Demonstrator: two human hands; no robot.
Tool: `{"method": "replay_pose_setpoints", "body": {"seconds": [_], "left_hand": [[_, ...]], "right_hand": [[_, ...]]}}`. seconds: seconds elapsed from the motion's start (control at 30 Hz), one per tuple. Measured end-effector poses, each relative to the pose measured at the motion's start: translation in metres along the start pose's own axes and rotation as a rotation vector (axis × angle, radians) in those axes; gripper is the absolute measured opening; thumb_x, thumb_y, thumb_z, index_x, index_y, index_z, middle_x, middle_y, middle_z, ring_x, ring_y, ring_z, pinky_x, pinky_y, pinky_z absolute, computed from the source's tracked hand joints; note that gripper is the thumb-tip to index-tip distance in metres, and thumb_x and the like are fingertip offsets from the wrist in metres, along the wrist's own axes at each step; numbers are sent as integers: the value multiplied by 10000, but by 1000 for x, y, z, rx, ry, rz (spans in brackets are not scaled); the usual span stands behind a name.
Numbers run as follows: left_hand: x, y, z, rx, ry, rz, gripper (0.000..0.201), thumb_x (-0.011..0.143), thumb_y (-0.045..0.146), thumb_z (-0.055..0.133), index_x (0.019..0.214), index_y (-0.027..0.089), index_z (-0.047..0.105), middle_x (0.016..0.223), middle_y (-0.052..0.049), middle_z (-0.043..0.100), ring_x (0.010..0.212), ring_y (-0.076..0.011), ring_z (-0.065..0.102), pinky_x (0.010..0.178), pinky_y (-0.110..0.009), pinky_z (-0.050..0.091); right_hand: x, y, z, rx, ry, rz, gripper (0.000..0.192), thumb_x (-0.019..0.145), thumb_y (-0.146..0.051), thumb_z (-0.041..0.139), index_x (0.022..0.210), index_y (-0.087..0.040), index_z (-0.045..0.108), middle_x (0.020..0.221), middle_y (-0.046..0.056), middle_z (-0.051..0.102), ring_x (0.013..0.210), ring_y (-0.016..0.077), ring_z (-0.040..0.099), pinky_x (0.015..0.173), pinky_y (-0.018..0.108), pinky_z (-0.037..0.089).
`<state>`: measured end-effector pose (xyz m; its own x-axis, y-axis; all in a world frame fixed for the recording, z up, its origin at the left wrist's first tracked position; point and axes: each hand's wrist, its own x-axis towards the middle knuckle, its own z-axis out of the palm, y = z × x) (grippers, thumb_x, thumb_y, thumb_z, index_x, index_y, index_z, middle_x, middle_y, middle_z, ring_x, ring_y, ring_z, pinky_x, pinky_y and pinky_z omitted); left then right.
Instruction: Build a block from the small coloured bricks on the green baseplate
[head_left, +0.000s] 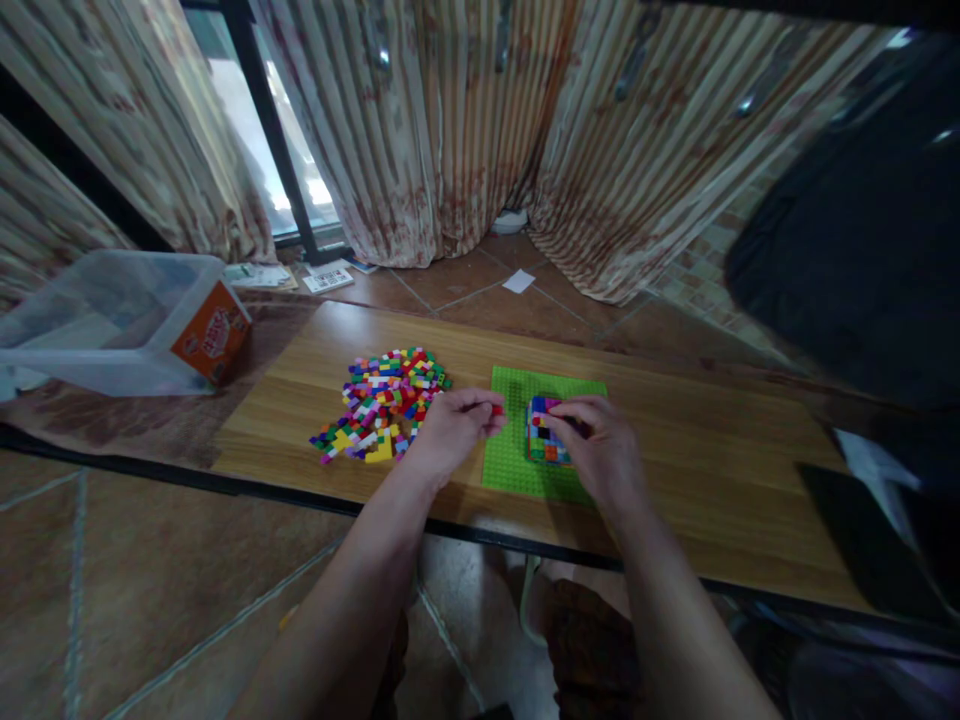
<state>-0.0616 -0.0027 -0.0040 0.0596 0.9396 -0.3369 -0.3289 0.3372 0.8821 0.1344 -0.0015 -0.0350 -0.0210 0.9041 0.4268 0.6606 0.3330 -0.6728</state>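
**Both hands over the green baseplate, a red brick pinched in the left**

From my remote seat I saw both forearms reaching up from the bottom of the frame, converging over the wooden table [712, 440]. The left forearm angled up and to the right, wrist nearly straight, and my left hand [450, 425] lay knuckles up at the left edge of the green baseplate [510, 450]. Its fingers were curled inward, with thumb and fingertips pinched on a small red brick [496, 409] that poked out just over the plate's left margin. That grip was closed on the brick, though the brick was so small that I could make out little more than its colour.

The right forearm rose up and to the left, and my right hand [600, 450] was arched over the multicoloured block build [544, 435], which sat on the baseplate near its middle. The fingers draped across the build's top and right side, touching it; the hand covered part of it, and I could not tell whether it was truly clamped or only resting there.

Just left of the left hand lay the pile of loose bricks [379, 405], spread on the table and apart from the plate. Farther left, beyond the table's edge, a clear plastic tub [112, 320] with an orange label stood on the floor. Striped curtains [450, 120] hung behind.
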Motion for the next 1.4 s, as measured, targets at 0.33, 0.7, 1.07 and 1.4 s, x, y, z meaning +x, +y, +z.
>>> {"method": "replay_pose_setpoints", "body": {"seconds": [0.33, 0.7, 1.07, 1.4], "left_hand": [[-3, -7, 7, -20, -116, 79, 166, 728, 20, 630, 845, 113, 703, 738, -23, 719, 654, -95, 645, 705, -235, 515], [-2, -18, 15, 101, -87, 246, 236, 710, 131, 723, 944, 135, 688, 826, -39, 748, 727, -134, 678, 718, -258, 543], [-8, -33, 28, 392, 107, 505, 154, 799, 152, 643, 931, 178, 720, 962, -60, 767, 867, -167, 723, 837, -286, 568], [4, -29, 13, 481, 185, 484, 176, 790, 124, 622, 910, 177, 739, 912, -65, 761, 838, -177, 706, 813, -290, 543]], "right_hand": [[-6, -37, 8, 9, -10, -105, 155, 891, -328, 619, 946, -246, 738, 1022, 64, 684, 981, 227, 621, 889, 414, 481], [-8, -41, 9, 101, 65, -23, 119, 880, -292, 622, 868, -239, 728, 962, 50, 688, 940, 212, 630, 854, 388, 495], [-10, -42, 11, 107, 134, 63, 104, 851, -293, 627, 808, -226, 694, 893, 53, 688, 902, 217, 633, 821, 378, 490], [-4, -15, -12, -105, 122, 44, 170, 871, -292, 582, 811, -204, 715, 873, 82, 695, 871, 244, 629, 822, 408, 482]]}}
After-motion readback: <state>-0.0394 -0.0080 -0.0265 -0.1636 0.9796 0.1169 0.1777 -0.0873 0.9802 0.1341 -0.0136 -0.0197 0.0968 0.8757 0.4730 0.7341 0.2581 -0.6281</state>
